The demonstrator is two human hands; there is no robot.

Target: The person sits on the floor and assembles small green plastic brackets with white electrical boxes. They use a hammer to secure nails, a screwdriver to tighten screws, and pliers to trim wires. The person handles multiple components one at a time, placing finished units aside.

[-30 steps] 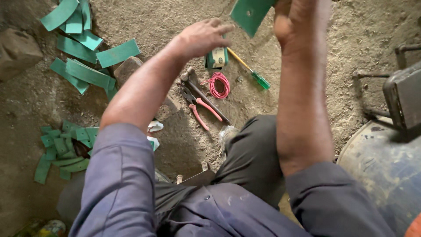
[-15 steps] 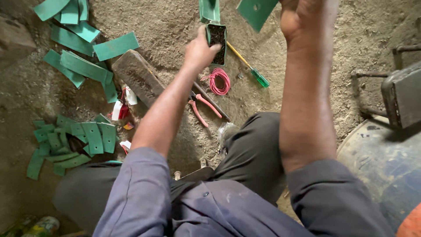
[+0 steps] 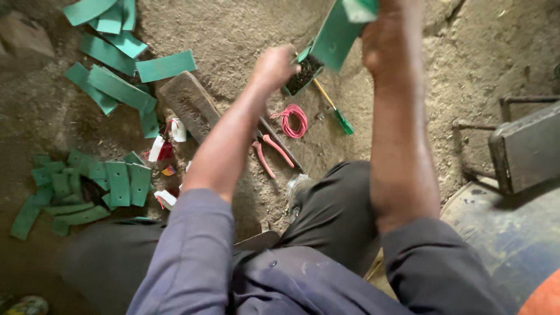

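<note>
Sandy dirt floor, L hand (image 3: 275, 65) closed on small dark tray (image 3: 303, 73) at 12 o'clock, R hand (image 3: 388, 41) gripping green strip (image 3: 335, 36) at 1, pink pliers (image 3: 269, 153) w/ red wire coil (image 3: 293, 120) center, green offcuts (image 3: 116, 87) at 10.

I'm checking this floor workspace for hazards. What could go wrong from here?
1. The left hand holds a small box of dark bits tilted over the dirt floor; they could spill and get lost.
2. The right hand holds a green strip high up; it might slip and drop onto the pliers or wire coil.
3. Loose green strips lie scattered nearby, a slipping risk.
</note>
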